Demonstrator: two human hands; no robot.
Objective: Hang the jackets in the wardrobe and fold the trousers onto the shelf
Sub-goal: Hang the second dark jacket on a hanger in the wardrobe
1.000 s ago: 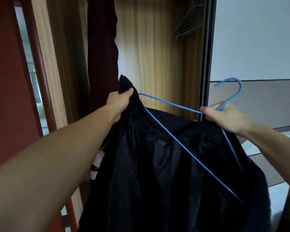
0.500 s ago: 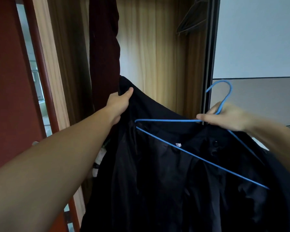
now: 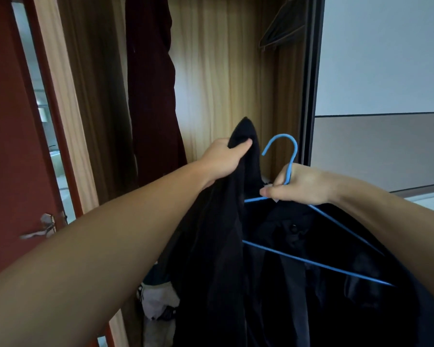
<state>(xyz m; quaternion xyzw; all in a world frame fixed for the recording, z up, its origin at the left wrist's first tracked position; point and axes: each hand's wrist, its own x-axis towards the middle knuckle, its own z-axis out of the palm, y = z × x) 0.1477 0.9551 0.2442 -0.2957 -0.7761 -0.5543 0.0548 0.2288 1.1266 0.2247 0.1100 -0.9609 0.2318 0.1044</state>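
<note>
A black jacket (image 3: 218, 246) hangs in front of me before the open wardrobe (image 3: 223, 71). My left hand (image 3: 223, 159) grips its raised shoulder, bunched into a peak. My right hand (image 3: 298, 186) holds a blue wire hanger (image 3: 290, 156) by the neck under its hook. The hanger's left arm disappears behind the jacket's left side, while its right arm and bottom bar lie inside the open jacket over the dark lining.
A dark red garment (image 3: 150, 83) hangs at the wardrobe's left. Dark empty hangers (image 3: 278, 31) hang at its top right. A red door (image 3: 13, 146) with a metal handle (image 3: 43, 229) stands open on the left. Light clothes (image 3: 158, 301) lie on the wardrobe floor.
My right hand has turned the hanger upright and pushed its left arm into the jacket. My left hand has come closer to the right hand, still gripping the jacket's shoulder.
</note>
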